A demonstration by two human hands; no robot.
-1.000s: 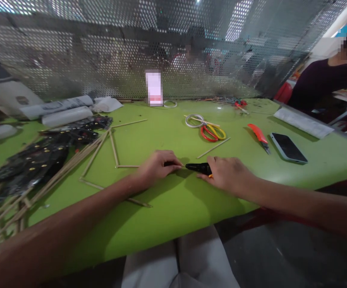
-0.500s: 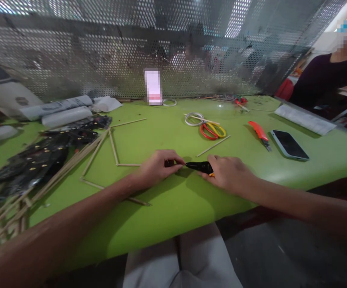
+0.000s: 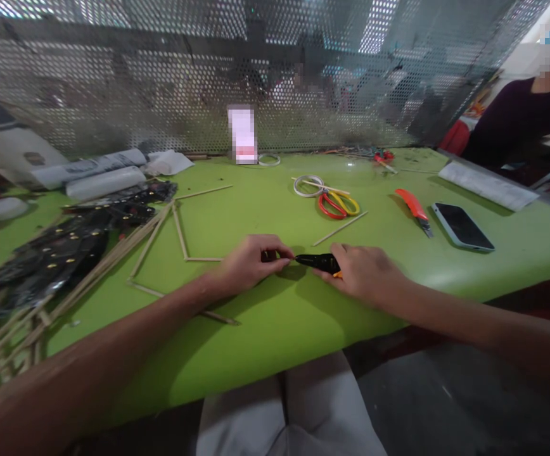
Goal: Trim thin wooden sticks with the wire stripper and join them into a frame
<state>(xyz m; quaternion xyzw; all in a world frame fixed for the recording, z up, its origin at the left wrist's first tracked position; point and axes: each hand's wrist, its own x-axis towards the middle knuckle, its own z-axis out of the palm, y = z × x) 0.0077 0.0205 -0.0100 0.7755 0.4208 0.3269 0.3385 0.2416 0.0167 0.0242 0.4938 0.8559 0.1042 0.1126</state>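
My left hand (image 3: 256, 263) is closed in a pinch, thumb against forefinger. A thin bamboo stick (image 3: 203, 259) runs straight into this hand from the left, joined at an angle to other sticks; its far end is hidden by my fingers. My right hand (image 3: 365, 269) is wrapped around black pliers (image 3: 315, 261) with a bit of orange at the handle. The pliers' narrow nose points left and meets my left fingertips. Whatever small piece lies between the tips is too small to make out.
To the left lie a bundle of bamboo sticks (image 3: 99, 269) and black studded material (image 3: 73, 240). Beyond my hands are red-and-yellow scissors (image 3: 339, 204), a tape ring (image 3: 308, 185) and a loose stick (image 3: 340, 228). Right are an orange cutter (image 3: 412, 208) and a phone (image 3: 464, 226). A person (image 3: 517, 120) sits far right.
The view has shifted very slightly. Both hands and the pliers hold nearly the same place, with the nose still at my left fingertips.
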